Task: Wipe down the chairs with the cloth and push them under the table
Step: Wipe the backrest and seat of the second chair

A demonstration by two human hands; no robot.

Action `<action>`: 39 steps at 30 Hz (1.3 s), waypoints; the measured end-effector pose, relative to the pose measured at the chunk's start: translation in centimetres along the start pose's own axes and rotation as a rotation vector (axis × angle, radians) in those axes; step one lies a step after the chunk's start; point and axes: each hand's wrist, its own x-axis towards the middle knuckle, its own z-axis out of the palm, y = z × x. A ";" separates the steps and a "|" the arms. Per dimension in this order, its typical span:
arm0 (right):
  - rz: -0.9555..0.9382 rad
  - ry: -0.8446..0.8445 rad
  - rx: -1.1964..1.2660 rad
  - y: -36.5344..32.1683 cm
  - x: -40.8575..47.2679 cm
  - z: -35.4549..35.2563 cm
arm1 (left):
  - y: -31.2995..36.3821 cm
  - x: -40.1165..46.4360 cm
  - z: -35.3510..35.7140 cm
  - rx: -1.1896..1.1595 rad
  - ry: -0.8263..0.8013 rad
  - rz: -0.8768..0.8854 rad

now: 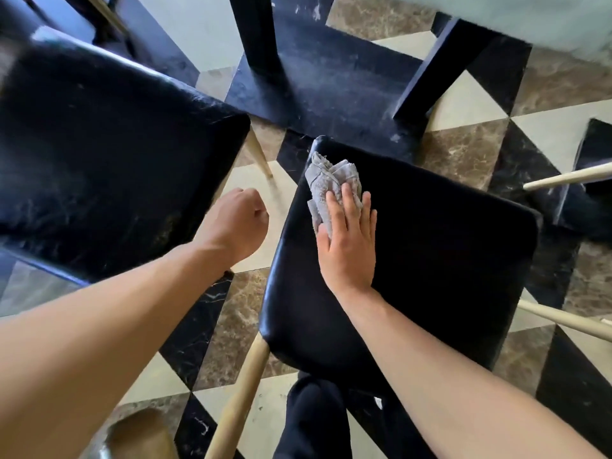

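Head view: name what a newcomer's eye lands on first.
The right hand pressing a crumpled grey cloth flat onto the black chair seat at centre. Beside it the left hand hovers, curled and holding nothing, over the checkered floor. A second, scuffed black seat fills the left.

Right hand [347, 240] flat, pressing grey cloth [328, 183] onto black chair seat [430, 260]. Left hand [238, 223] curled, holding nothing, above patterned floor [245, 313] beside second black chair [99, 154].

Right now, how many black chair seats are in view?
2 for sure: one seat at centre under the right hand and cloth, another seat at left. A dark shape at the right edge may be a third; it is cut off.
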 end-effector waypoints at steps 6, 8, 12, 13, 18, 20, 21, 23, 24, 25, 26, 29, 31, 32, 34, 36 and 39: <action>-0.671 -0.227 -0.080 5.7 -4.9 -3.9 | -2.3 0.1 -0.7 -0.012 -0.007 -0.009; -0.716 -0.257 -0.109 7.0 -4.0 -4.8 | -2.5 0.0 -0.8 -0.029 -0.009 -0.009; -0.456 -0.200 -0.125 5.1 0.2 -3.7 | -2.8 0.0 -0.7 -0.040 -0.003 -0.002; -0.404 -0.184 -0.117 3.9 1.1 -3.1 | -3.0 0.0 -0.5 -0.046 -0.002 -0.008; -0.307 -0.151 -0.089 -2.7 2.9 -0.7 | -3.4 -0.4 -0.2 -0.052 -0.007 -0.022; -0.382 -0.145 -0.097 -3.9 1.0 0.0 | -3.6 -0.5 -0.1 -0.046 -0.017 -0.027; -0.445 -0.155 -0.089 -4.2 -0.4 0.2 | -3.8 -0.7 0.0 -0.039 -0.025 -0.029; -0.604 -0.210 -0.048 -4.1 -3.6 0.0 | -3.9 -0.9 0.0 -0.026 -0.049 -0.029; -0.689 -0.238 -0.018 -3.6 -5.1 -0.2 | -3.9 -1.1 0.0 -0.020 -0.070 -0.030; -0.767 -0.257 0.006 -2.9 -6.3 -0.4 | -3.7 -1.1 0.0 -0.009 -0.093 -0.029; -0.842 -0.283 0.017 -2.2 -7.3 -0.8 | -3.5 -1.5 0.0 0.001 -0.119 -0.042; -1.016 -0.363 -0.037 0.3 -6.9 -1.5 | -2.8 -2.6 0.3 -0.004 -0.223 -0.100; -1.019 -0.360 -0.083 1.0 -4.1 -1.9 | -3.0 -3.5 0.8 -0.051 -0.268 -0.142; -0.977 -0.347 -0.090 0.8 -2.7 -1.9 | -3.4 -4.3 1.2 -0.095 -0.278 -0.177; -0.800 -0.296 -0.092 -0.5 -0.2 -1.9 | -4.1 -5.5 2.1 -0.178 -0.279 -0.260; -0.596 -0.275 -0.088 -3.0 1.3 -1.4 | -5.0 -6.8 3.2 -0.238 -0.252 -0.321; -0.565 -0.353 -0.202 -7.0 0.6 0.9 | -7.0 -8.8 4.5 -0.283 -0.153 -0.374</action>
